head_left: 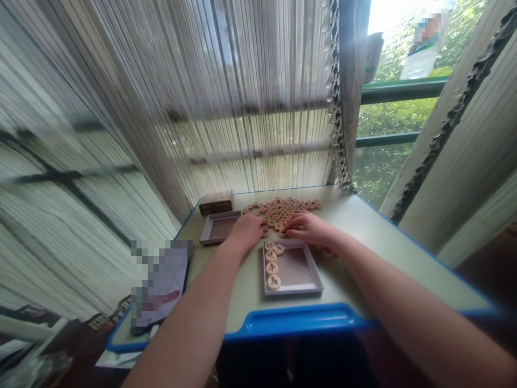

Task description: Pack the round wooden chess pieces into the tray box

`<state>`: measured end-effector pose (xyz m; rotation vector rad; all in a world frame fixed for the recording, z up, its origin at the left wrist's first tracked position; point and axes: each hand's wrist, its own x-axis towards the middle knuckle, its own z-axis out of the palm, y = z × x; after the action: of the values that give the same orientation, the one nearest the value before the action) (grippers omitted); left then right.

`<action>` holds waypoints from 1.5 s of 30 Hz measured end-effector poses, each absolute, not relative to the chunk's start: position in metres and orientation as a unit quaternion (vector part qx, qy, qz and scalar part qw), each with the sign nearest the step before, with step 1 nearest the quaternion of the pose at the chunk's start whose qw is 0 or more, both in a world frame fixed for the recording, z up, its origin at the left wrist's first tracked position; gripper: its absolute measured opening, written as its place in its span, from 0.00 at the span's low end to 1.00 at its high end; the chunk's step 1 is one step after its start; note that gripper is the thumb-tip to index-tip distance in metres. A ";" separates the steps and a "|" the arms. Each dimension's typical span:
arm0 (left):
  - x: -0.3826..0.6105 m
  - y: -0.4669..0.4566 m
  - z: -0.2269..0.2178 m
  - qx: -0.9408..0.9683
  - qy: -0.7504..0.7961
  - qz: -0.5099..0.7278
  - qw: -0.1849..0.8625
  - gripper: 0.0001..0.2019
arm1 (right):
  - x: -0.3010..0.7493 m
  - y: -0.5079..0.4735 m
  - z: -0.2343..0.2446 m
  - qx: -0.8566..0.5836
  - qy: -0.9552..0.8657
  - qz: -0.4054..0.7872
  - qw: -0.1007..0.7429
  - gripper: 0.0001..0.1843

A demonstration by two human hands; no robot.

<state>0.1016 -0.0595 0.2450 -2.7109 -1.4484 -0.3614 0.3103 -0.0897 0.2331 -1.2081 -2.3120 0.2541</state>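
Many round wooden game pieces point(287, 208) with red and dark characters lie scattered on the far middle of a pale green table point(363, 237). Nearer me sits a shallow grey box tray point(311, 275) with several pieces point(273, 264) lined along its left side. My left hand point(247, 230) rests palm down at the near left edge of the pile, fingers curled over pieces. My right hand point(311, 227) lies just beyond the tray's far edge, its fingertips pinched together on a piece at the pile's near edge.
A second shallow grey tray point(210, 233) lies left of the pile, with a brown box point(216, 203) behind it. A dark-edged flat item point(177, 280) lies at the table's left. The table has a blue rim point(299, 320). String curtains and a window stand behind.
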 end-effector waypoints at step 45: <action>0.104 -0.067 0.248 -0.852 -0.508 -0.123 0.039 0.13 | 0.312 -0.086 0.227 -0.543 -0.795 0.080 0.260 0.10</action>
<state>0.1037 -0.0670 0.2484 -2.6107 -1.5582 -0.3768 0.3119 -0.0863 0.2271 -1.4701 -2.1520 0.2164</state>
